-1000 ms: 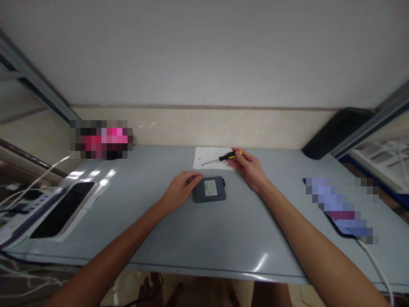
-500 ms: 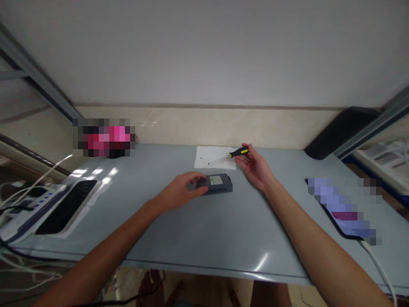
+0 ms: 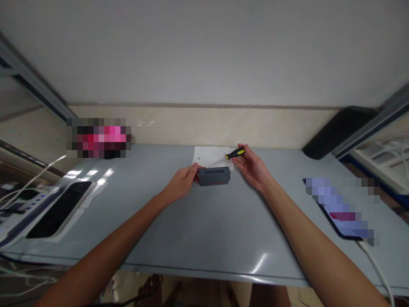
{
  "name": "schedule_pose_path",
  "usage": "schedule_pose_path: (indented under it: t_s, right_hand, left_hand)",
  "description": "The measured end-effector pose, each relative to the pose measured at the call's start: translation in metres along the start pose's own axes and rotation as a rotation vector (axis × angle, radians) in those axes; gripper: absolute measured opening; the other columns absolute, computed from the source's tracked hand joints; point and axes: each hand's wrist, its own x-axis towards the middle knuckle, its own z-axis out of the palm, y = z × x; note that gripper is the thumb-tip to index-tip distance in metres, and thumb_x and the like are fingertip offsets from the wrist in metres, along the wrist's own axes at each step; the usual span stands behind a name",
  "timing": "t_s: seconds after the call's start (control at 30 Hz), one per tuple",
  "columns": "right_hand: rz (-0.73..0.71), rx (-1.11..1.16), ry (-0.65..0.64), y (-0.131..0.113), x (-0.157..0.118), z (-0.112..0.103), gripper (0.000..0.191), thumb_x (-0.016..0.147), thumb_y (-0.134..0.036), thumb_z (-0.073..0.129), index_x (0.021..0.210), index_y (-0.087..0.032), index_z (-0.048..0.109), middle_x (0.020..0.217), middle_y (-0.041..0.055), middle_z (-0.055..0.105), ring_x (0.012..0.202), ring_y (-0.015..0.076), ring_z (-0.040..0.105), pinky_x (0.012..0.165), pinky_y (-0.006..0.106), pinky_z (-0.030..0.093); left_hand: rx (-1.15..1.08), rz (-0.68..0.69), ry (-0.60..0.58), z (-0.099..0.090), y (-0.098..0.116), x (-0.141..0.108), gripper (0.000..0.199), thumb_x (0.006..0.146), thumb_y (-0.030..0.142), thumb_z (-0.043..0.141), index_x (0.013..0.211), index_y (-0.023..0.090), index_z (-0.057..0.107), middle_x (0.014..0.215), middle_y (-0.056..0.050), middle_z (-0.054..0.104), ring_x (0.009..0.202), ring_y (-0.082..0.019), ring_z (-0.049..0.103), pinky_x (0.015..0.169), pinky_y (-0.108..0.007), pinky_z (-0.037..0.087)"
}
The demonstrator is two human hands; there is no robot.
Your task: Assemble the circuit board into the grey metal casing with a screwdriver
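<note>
L hand [image 3: 182, 183] pinches L end of dark box [image 3: 214, 176], vented side up, near white paper [image 3: 207, 154]; R hand [image 3: 253, 167], fingers curled, grips screwdriver [image 3: 235, 152] w/ shaft angled L over paper.

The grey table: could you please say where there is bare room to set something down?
Widest is the patch before the grey box, between the left forearm and right forearm. Another lies between that forearm and the blurred-out device. The area around the white sheet, screwdriver, left hand and right hand is crowded.
</note>
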Motion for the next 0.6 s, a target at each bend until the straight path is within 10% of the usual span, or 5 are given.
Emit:
schedule_pose_path:
  t_s: [0.6]
  right_hand:
    - [0.006,-0.033,-0.017,0.005,-0.003,0.004,0.025,0.095,-0.037,0.083,0.113,-0.019,0.078,0.097,0.0071,0.084,0.074,0.0161,0.083,0.073,0.020,0.070]
  left_hand:
    - [-0.016,0.091,0.068,-0.001,0.019,0.000,0.038,0.107,0.046,0.048,0.115,0.019,0.074,0.113,-0.008,0.077,0.107,-0.024,0.070,0.092,-0.034,0.055]
